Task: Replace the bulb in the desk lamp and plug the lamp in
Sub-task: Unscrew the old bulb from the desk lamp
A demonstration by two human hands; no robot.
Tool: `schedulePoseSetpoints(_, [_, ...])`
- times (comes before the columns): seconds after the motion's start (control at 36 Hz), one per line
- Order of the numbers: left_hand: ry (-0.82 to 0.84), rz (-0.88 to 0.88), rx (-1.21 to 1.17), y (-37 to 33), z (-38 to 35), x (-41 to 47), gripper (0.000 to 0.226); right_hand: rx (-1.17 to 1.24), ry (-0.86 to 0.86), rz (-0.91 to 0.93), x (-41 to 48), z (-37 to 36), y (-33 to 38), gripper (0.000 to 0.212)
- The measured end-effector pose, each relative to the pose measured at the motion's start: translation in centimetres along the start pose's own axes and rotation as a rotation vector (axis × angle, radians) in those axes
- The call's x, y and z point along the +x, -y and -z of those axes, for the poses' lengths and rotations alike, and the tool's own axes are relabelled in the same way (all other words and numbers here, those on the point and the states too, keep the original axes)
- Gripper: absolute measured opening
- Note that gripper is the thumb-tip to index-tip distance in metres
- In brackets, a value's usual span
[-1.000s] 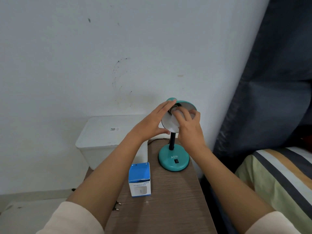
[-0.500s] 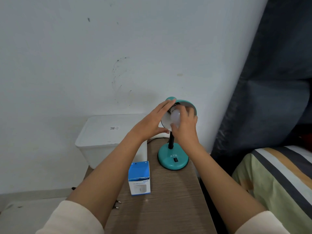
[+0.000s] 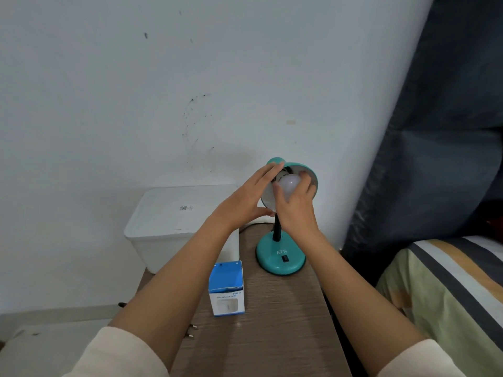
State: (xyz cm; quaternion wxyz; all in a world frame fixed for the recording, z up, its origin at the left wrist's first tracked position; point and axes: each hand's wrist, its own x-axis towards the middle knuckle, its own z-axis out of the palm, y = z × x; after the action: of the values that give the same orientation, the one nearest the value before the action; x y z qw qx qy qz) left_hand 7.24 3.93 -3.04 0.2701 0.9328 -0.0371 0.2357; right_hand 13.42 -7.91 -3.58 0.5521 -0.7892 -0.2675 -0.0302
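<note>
A teal desk lamp (image 3: 280, 258) stands on a wooden table (image 3: 272, 336), its shade (image 3: 307, 170) tilted toward me. My left hand (image 3: 245, 198) grips the left rim of the shade, fingers over the top and thumb under it. My right hand (image 3: 295, 205) holds a white bulb (image 3: 288, 183) at the mouth of the shade, fingers wrapped round it. The bulb's base is hidden inside the shade. The lamp's plug (image 3: 190, 331) lies loose at the table's left edge, partly behind my left forearm.
A blue and white box (image 3: 227, 288) stands upright on the table near the lamp base. A white lidded bin (image 3: 174, 221) sits at the left against the wall. A striped bed (image 3: 449, 289) and a dark curtain (image 3: 441, 131) are on the right.
My right hand has turned on the bulb, so more of the white bulb shows now. The left hand has stayed on the shade.
</note>
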Motion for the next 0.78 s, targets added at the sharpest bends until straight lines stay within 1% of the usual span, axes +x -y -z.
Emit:
schedulePoseSetpoints(0.03, [0.000, 0.003, 0.003, 0.1, 0.0, 0.1, 0.098, 0.019, 0.008, -0.044, 0.2, 0.0, 0.3, 0.059])
schedulePoseSetpoints(0.08, [-0.003, 0.002, 0.006, 0.2, 0.1, 0.2, 0.099, -0.026, 0.017, -0.027, 0.3, 0.0, 0.7, 0.056])
schedulePoseSetpoints(0.14, [0.001, -0.001, 0.006, 0.2, 0.3, 0.2, 0.100, -0.199, 0.021, 0.078, 0.1, 0.4, 0.6, 0.054])
schedulePoseSetpoints(0.22, [0.010, -0.002, 0.001, 0.2, 0.3, 0.1, 0.100, -0.486, 0.022, 0.233, -0.1, 1.1, -0.3, 0.060])
schedulePoseSetpoints(0.31, [0.017, 0.003, -0.001, 0.1, 0.3, 0.1, 0.101, -0.579, 0.023, 0.287, -0.1, 1.6, -0.6, 0.066])
schedulePoseSetpoints(0.36, [0.023, 0.008, 0.002, 0.1, 0.3, 0.3, 0.102, -0.578, 0.034, 0.297, -0.1, 1.6, -0.6, 0.075])
schedulePoseSetpoints(0.42, [0.023, 0.014, -0.001, 0.2, 0.4, 0.3, 0.101, -0.510, 0.041, 0.306, -0.1, 1.5, -0.6, 0.075])
schedulePoseSetpoints(0.44, [0.021, 0.017, -0.003, 0.2, 0.5, 0.3, 0.101, -0.456, 0.043, 0.300, -0.2, 1.4, -0.6, 0.070])
schedulePoseSetpoints(0.53, [0.014, 0.017, 0.003, 0.2, 0.4, 0.2, 0.101, -0.260, -0.012, 0.245, -0.2, 1.1, -0.2, 0.040])
schedulePoseSetpoints(0.56, [0.013, 0.016, 0.005, 0.2, 0.4, 0.2, 0.101, -0.209, -0.035, 0.224, -0.2, 0.9, -0.1, 0.035])
schedulePoseSetpoints(0.61, [0.015, 0.013, 0.005, 0.1, 0.3, 0.2, 0.102, -0.158, -0.073, 0.204, -0.2, 0.7, 0.0, 0.033])
schedulePoseSetpoints(0.67, [0.016, 0.007, 0.005, 0.2, 0.4, 0.3, 0.101, -0.169, -0.076, 0.248, -0.4, 0.7, 0.0, 0.037])
schedulePoseSetpoints(0.72, [0.016, 0.001, 0.013, 0.3, 0.5, 0.2, 0.101, -0.234, -0.048, 0.341, -0.6, 0.7, -0.3, 0.048])
schedulePoseSetpoints(0.78, [0.015, 0.004, 0.015, 0.4, 0.5, 0.1, 0.102, -0.255, -0.035, 0.385, -0.4, 0.8, -0.6, 0.058])
